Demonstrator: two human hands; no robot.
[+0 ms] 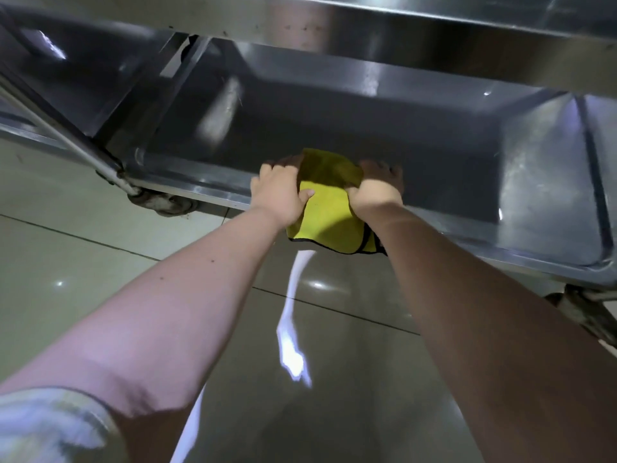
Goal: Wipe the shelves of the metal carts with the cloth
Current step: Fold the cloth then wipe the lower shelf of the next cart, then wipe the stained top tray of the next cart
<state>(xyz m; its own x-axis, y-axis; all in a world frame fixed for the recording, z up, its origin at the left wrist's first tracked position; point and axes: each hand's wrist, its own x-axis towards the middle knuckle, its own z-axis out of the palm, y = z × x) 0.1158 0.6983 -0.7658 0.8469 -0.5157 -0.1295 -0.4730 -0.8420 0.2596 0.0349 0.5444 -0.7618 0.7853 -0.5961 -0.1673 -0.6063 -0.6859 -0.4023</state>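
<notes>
Both hands, left (278,192) and right (375,188), grip the yellow cloth (325,212) (black-edged) draped over the bottom shelf (434,155) rim.

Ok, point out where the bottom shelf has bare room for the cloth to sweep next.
The bottom shelf is bare left of the left hand up to the corner post, and right of the right hand toward the far end wall. Only the front rim is crowded, where both hands grip the yellow cloth.

From my feed I see a glossy grey tiled floor (83,262) with dark grout lines, bright streaks of reflected light (290,345) across it, and a pale sleeve (50,426) at bottom left.
</notes>
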